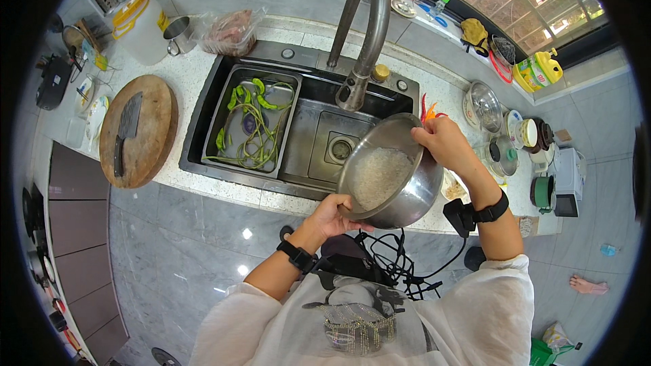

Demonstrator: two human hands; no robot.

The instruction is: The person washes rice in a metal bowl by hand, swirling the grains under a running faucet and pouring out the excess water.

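Both my hands hold a stainless steel pot (413, 203) by its rim, tilted toward the sink basin (315, 137). White rice grains (381, 175) lie inside it. My left hand (335, 216) grips the near rim, thumb inside. At the far right side of the rim, my right hand (442, 140) has its fingers closed on the edge. The pot's left edge overhangs the basin with the drain (341, 150). Above stands a curved faucet (370, 35); no water stream shows. Left in the sink, a metal tray (216, 127) holds green peppers (259, 92) and long beans (249, 134).
A round wooden cutting board (155, 137) with a cleaver (129, 117) lies left of the sink. Behind it are a plastic jug (142, 35), a steel mug (179, 35) and bagged meat (229, 33). Red chillies (424, 107), bowls (483, 107) and a lidded pot (501, 155) sit right.
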